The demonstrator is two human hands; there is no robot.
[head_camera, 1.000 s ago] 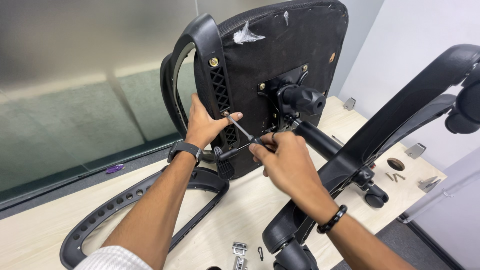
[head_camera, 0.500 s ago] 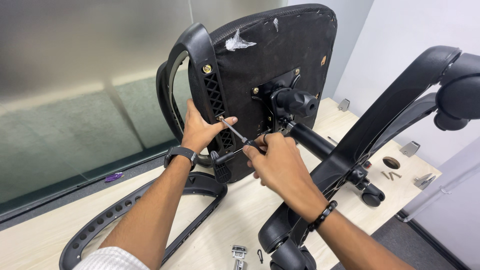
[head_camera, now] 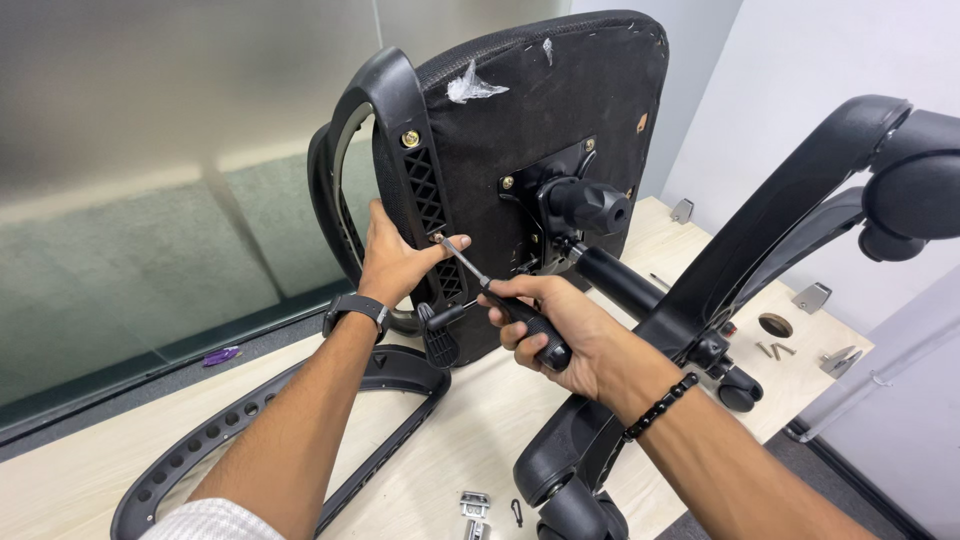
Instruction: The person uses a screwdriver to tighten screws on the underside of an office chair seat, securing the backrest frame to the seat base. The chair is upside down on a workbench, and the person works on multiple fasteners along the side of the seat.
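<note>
While the chair seat [head_camera: 560, 150] stands on edge on the table [head_camera: 480, 430], its black underside facing the camera, the left hand [head_camera: 395, 262] grips the armrest bracket [head_camera: 420, 190] on the seat's left edge, thumb pressed beside a screw hole. The right hand [head_camera: 560, 335] is clamped around the black handle of a screwdriver [head_camera: 500, 295], whose metal shaft slants up and left, its tip meeting the bracket right at the left thumb. The two hands sit close together, just below and left of the seat's central mechanism [head_camera: 570, 205]. The gas cylinder [head_camera: 615, 280] juts out just above the right hand. The wheeled base [head_camera: 760, 250] arches over the right forearm. A loose armrest frame [head_camera: 280, 430] lies flat under the left forearm. Small metal parts [head_camera: 475, 505] lie near the table's front edge
</note>
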